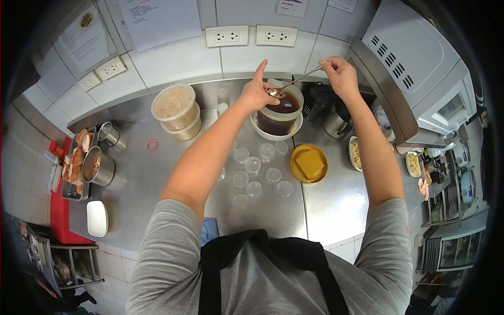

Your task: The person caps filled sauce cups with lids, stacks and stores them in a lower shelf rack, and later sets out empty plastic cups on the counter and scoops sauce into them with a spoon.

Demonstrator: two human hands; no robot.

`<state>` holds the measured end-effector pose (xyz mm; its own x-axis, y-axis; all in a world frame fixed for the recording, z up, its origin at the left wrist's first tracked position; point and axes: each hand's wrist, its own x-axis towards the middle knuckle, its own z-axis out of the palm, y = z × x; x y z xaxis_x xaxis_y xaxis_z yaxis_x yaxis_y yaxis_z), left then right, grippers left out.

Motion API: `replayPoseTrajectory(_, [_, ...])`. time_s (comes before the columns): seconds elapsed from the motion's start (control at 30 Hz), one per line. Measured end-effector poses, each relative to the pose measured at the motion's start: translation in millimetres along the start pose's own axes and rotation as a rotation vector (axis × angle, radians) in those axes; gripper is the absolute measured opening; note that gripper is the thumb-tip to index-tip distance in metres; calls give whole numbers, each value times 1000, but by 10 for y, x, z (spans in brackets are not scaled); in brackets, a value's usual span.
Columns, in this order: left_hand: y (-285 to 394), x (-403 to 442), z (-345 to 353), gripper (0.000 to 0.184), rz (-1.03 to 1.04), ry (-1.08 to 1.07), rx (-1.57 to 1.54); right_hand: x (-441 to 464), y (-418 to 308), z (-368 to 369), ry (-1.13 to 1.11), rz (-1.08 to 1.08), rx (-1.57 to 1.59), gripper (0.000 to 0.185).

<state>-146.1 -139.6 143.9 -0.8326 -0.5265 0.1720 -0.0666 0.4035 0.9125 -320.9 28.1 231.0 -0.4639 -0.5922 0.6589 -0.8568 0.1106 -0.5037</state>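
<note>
My right hand (pixel 340 76) pinches the end of a long thin handle of a metal ladle (pixel 302 76), which slants down to the left. The ladle's bowl (pixel 276 93) is over a clear round tub (pixel 279 126) of dark brown liquid. Beside the bowl, my left hand (pixel 257 95) has its index finger stretched up and its thumb apart, close to or touching the bowl; its other fingers are partly hidden. The tub stands in a white bowl (pixel 255 129). Several small clear plastic cups (pixel 253 165) stand on the steel counter (pixel 142 184) below.
Two stacked tubs (pixel 173 105) of pale food stand at left, near red rubber bands (pixel 153 145). A yellow lid (pixel 308 163) lies right of the cups. Steel pots (pixel 100 167) and a white dish (pixel 97 218) sit far left. A white appliance (pixel 420 63) overhangs the right.
</note>
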Motion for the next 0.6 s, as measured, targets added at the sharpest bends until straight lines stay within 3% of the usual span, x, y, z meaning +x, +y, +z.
replayPoseTrajectory(0.13, [27,-59,32,119,91,111,69,30,113,33,-70,278,-64,30])
replayPoseTrajectory(0.23, [70,-103,49,119,115,151,81,9,277,106,-16,488,131,28])
replayPoseTrajectory(0.33, [31,-76,35,120,96,151,81,7,302,72,24,441,76,33])
replayPoseTrajectory(0.6, [67,-131,46,120,86,170,56,-82,-188,-5,267,-300,-191,19])
